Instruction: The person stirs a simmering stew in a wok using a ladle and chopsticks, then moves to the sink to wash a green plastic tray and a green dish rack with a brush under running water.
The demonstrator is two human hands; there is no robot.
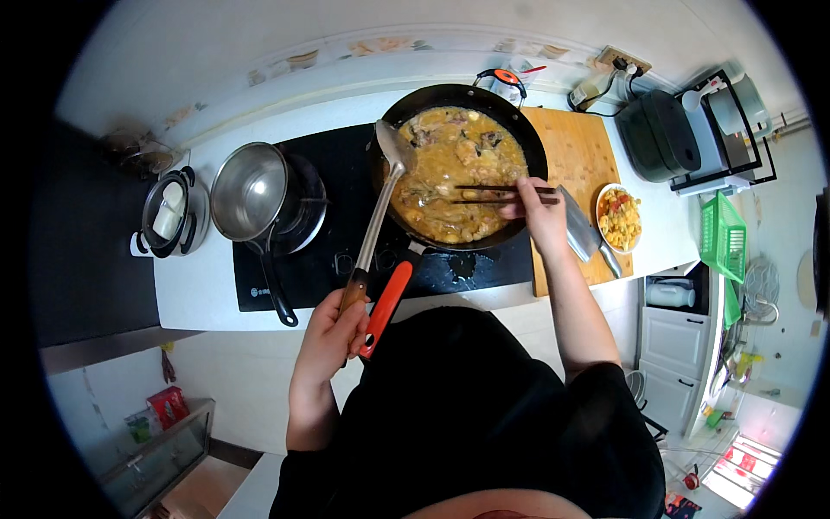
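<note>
My left hand (pixel 332 329) grips the wooden handle of a metal spatula (pixel 379 214). Its blade rests at the left rim of a black wok (pixel 532 139). A yellow-brown stew (pixel 463 175) with chunks in it fills the middle of the wok. In my right hand (pixel 539 214) is a pair of dark chopsticks (pixel 480 194), slightly spread, their tips over or in the stew; I cannot tell how deep. The wok's red-and-black handle (pixel 391 305) points towards me, right of my left hand.
A steel saucepan (pixel 249 188) stands on the left of the black cooktop (pixel 343 156). On the right, a cleaver (pixel 580 230) and a plate of diced food (pixel 619 220) lie on a wooden cutting board (pixel 577 149). A dark appliance (pixel 658 136) and green basket (pixel 723 237) stand beyond.
</note>
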